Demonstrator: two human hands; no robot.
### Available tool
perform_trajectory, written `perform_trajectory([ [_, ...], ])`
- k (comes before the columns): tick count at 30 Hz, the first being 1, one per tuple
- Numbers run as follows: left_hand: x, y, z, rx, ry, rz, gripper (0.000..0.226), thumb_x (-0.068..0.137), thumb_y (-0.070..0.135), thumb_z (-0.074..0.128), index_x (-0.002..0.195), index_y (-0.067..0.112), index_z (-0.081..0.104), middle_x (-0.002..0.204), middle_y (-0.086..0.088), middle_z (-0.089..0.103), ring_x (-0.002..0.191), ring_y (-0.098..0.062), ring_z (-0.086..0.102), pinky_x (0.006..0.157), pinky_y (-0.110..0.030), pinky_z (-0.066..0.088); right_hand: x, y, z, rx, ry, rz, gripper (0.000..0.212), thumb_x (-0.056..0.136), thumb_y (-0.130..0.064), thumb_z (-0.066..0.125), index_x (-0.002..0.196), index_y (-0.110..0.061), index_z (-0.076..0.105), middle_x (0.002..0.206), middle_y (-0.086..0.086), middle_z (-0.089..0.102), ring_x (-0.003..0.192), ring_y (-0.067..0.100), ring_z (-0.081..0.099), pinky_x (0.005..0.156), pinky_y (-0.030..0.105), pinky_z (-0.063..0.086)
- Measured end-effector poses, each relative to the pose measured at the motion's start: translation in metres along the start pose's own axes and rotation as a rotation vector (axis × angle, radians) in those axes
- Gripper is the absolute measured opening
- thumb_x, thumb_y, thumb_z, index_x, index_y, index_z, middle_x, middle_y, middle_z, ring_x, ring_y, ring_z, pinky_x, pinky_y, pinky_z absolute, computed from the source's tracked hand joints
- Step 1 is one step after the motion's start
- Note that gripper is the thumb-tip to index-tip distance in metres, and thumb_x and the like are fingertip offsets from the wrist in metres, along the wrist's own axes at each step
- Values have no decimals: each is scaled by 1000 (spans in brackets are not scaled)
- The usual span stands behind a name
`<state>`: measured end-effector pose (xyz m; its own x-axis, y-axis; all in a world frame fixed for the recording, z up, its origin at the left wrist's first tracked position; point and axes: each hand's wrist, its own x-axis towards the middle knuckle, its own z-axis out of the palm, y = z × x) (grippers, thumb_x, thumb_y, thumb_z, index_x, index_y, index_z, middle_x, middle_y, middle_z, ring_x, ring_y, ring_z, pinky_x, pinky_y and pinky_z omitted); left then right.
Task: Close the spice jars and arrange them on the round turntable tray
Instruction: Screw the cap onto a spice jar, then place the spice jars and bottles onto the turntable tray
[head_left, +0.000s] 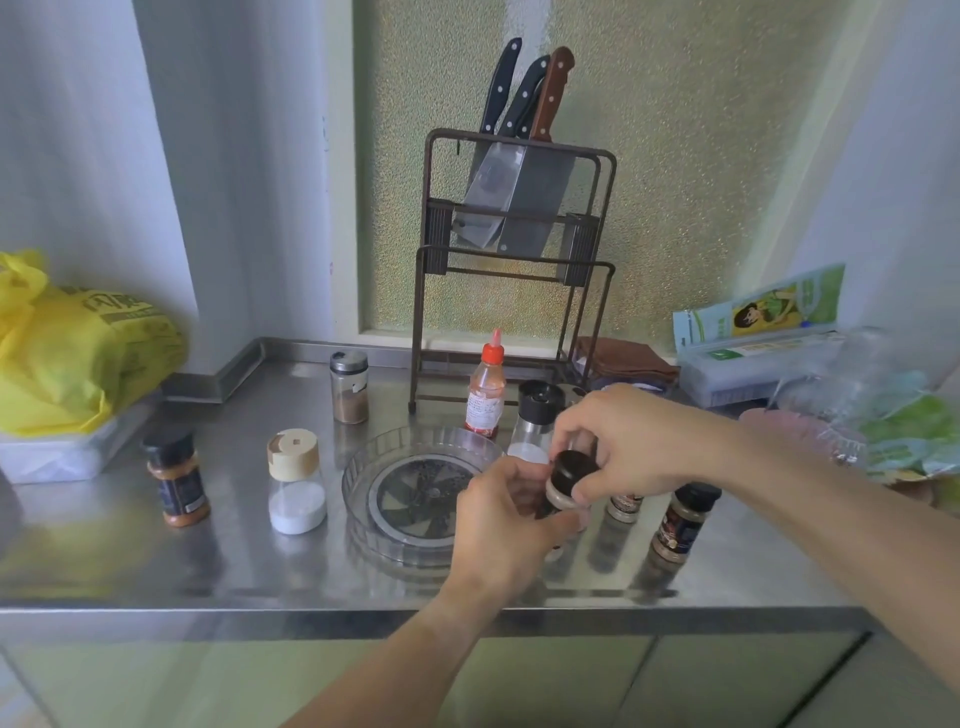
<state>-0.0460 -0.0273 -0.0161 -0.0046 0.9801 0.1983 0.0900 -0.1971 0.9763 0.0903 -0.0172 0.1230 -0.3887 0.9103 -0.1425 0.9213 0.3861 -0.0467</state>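
A clear round turntable tray (363, 467) sits mid-counter with nothing on it. Just right of it I hold a small spice jar (562, 497) tilted; my left hand (506, 525) grips its body and my right hand (623, 441) holds its black lid (573, 467) from above. Other jars stand around: an orange-spice jar with black lid (178, 478) at left, a wood-lidded white-powder jar (296, 480), a silver-lidded brown-spice jar (349, 387), a black-topped grinder (537, 421), a partly hidden jar (625, 506), and a dark-labelled jar (683, 522) at right.
A red-capped sauce bottle (487, 387) stands behind the tray. A knife rack (511, 249) with cleavers is at the back. A yellow bag (67, 353) on a white tray lies left; boxes and plastic bags (831, 395) crowd the right. The steel counter's front edge (311, 616) is near.
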Motion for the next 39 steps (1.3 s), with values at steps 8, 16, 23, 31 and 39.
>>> perform_trajectory([
  [8,-3,-9,19,187,41,22,29,70,24,86,93,22,68,82,8,75,78,-9,70,76,-34,59,9,7,28,-85,69,68,24,76,-37,82,89,-18,76,77,4,75,75,23,69,68,41,58],
  [16,-8,-6,23,493,13,191,46,81,26,72,124,24,57,111,7,73,103,-18,66,85,-30,50,11,6,40,-104,68,103,36,77,-38,77,111,-27,70,106,0,73,102,23,66,82,41,57],
  [23,-23,5,-46,596,104,382,46,86,15,69,127,31,56,117,15,66,105,-7,61,86,-16,44,2,2,34,-156,94,97,48,82,-44,79,125,-31,63,121,-6,64,111,17,59,92,35,51],
  [31,5,27,-181,944,320,300,44,85,36,73,126,31,59,140,3,50,121,-25,53,94,-36,48,19,5,-9,20,184,134,53,80,-48,82,128,-32,67,118,-9,70,89,6,67,84,27,54],
  [39,15,7,-203,1039,65,-19,65,83,35,77,137,39,40,130,-6,59,91,-21,58,78,-31,40,98,18,8,31,206,218,69,87,-42,75,149,-23,48,144,7,55,127,28,56,102,42,50],
])
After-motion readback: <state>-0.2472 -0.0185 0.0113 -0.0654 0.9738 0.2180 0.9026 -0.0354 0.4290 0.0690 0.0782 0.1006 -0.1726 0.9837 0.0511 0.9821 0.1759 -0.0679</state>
